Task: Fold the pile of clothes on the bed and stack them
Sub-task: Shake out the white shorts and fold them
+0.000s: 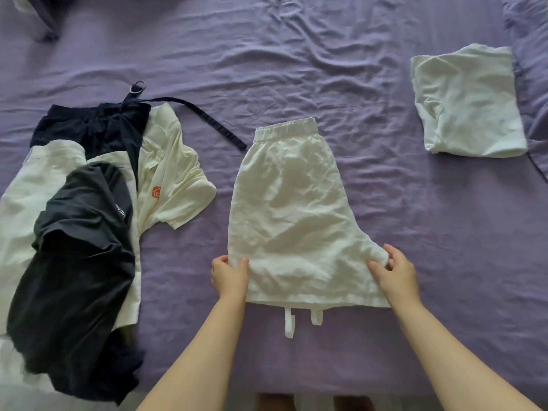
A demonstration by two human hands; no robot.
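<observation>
Cream shorts (296, 209) lie folded in half lengthwise on the purple bed sheet (296, 69), elastic waistband at the far end and two drawstring ends poking out at the near hem. My left hand (229, 275) pinches the near left corner of the shorts. My right hand (394, 272) grips the near right corner, thumb on top of the cloth. A folded white garment (468, 105) lies at the far right. The unfolded pile (86, 218) sits at the left.
In the pile are a cream polo shirt with an orange logo (172, 179), a dark grey top (80, 262) and dark navy trousers (95, 129) with a belt strap (207, 120) trailing towards the shorts. A pillow edge (530, 31) lies at the far right.
</observation>
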